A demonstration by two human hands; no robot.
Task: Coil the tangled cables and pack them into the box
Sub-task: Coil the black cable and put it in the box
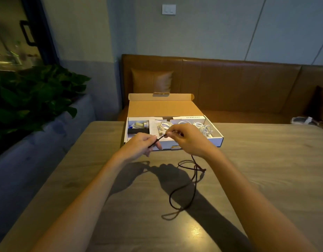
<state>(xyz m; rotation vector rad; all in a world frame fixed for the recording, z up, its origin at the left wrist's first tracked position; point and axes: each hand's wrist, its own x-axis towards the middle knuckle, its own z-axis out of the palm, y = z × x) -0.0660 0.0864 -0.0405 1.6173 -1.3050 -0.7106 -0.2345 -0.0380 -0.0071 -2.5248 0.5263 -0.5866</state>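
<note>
A dark cable (182, 190) hangs in tangled loops from my hands down onto the table (266, 170). My left hand (141, 142) pinches one end of it and my right hand (186, 139) grips the cable a short way along, so a taut stretch runs between them just above the near wall of the box. The open cardboard box (216, 138) lies behind my hands with its lid folded back. Inside are white coiled cables (204, 129), a paper sheet and small items at the left.
A leafy plant (29, 99) fills the planter along the left side of the table. A brown leather bench (238, 84) with a cushion runs behind the table. A pale object (302, 120) lies on the bench at the far right.
</note>
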